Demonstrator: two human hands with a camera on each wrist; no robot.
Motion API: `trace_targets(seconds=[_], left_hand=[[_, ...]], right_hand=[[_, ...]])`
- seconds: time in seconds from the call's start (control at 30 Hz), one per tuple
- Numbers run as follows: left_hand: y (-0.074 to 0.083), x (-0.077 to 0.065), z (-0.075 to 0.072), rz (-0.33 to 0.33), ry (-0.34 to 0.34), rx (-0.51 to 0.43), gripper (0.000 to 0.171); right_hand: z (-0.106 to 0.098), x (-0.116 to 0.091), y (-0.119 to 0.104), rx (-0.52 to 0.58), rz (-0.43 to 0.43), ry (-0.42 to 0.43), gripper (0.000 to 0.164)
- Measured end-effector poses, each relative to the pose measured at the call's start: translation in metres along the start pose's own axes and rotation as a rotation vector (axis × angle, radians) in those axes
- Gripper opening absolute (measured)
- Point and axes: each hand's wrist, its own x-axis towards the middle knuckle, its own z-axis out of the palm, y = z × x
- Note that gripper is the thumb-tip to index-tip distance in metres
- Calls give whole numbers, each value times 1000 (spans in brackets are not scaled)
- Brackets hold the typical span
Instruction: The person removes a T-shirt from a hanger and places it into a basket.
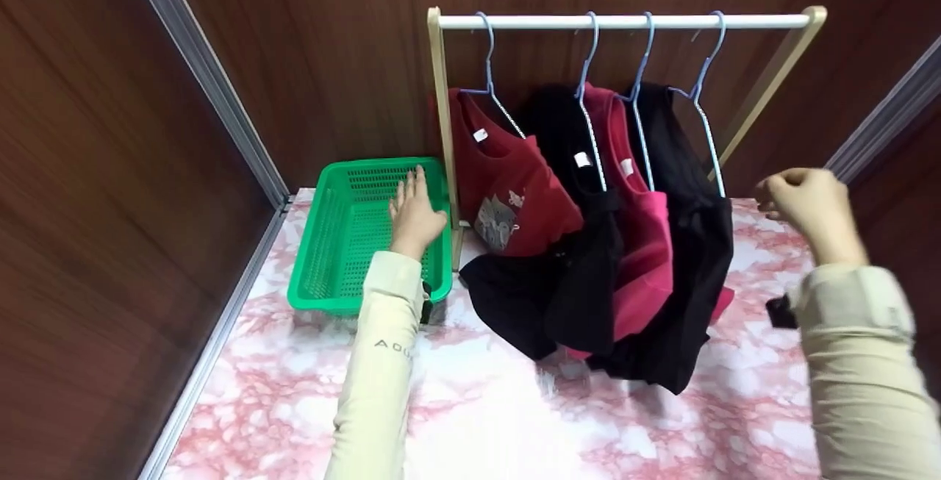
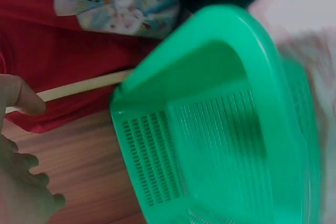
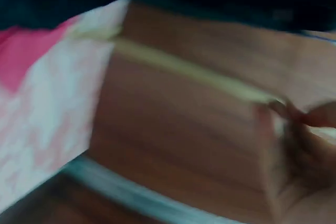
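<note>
My left hand (image 1: 417, 219) is over the green plastic basket (image 1: 298, 274), fingers spread and nothing in them. In the left wrist view its fingers (image 2: 34, 169) show beside the basket and the rack's wooden post. My right hand (image 1: 812, 204) is in the air right of the clothes rack (image 1: 537, 22), fingers loosely curled around nothing. It is blurred in the right wrist view. Blue hangers (image 1: 488, 61) on the bar carry a red printed top (image 1: 529, 193), a black garment (image 1: 581, 281), a pink top (image 1: 647, 267) and another black garment (image 1: 695, 245).
Basket and rack stand on a pink-and-white marbled surface (image 1: 485, 421). Brown wood-grain panels (image 1: 309, 61) close off the back and both sides, with grey metal strips (image 1: 220, 83) along their edges. The rack's left post (image 1: 445, 112) stands right beside the basket.
</note>
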Motion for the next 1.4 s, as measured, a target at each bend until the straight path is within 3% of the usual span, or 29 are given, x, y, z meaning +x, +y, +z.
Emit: trace_targets(seconds=[0.07,0.13,0.33,0.47,0.63,0.73,0.83,1.0,1.17,1.4], left_hand=[[1,1,0,-10,-5,-65,79],[2,2,1,-20,-12,-128,77],[11,5,-3,-77,-43,-336,68],[19,8,-6,-103,-48,-419,65],[25,10,-9,-117,-41,-473,66],[27,11,-9,-117,-43,-489,67],[28,11,-8,-97,-44,-523,69],[27,8,-3,-71,-56,-561,75],[27,5,2,-65,-78,-598,79],[25,2,5,-41,-48,-633,82]], right_hand=[[-12,-4,-15,85,26,-106,34],[-21,-12,-32,150,37,-139,33],[-26,-44,-93,211,-27,-25,38],[-2,-60,-134,179,-124,28,29],[48,-69,-173,128,-218,54,29],[78,-70,-188,77,-239,28,32],[105,-67,-195,73,-214,-66,41],[138,-59,-191,84,-103,-199,58],[158,-51,-175,80,-71,-189,61],[175,-46,-160,121,-157,-195,48]])
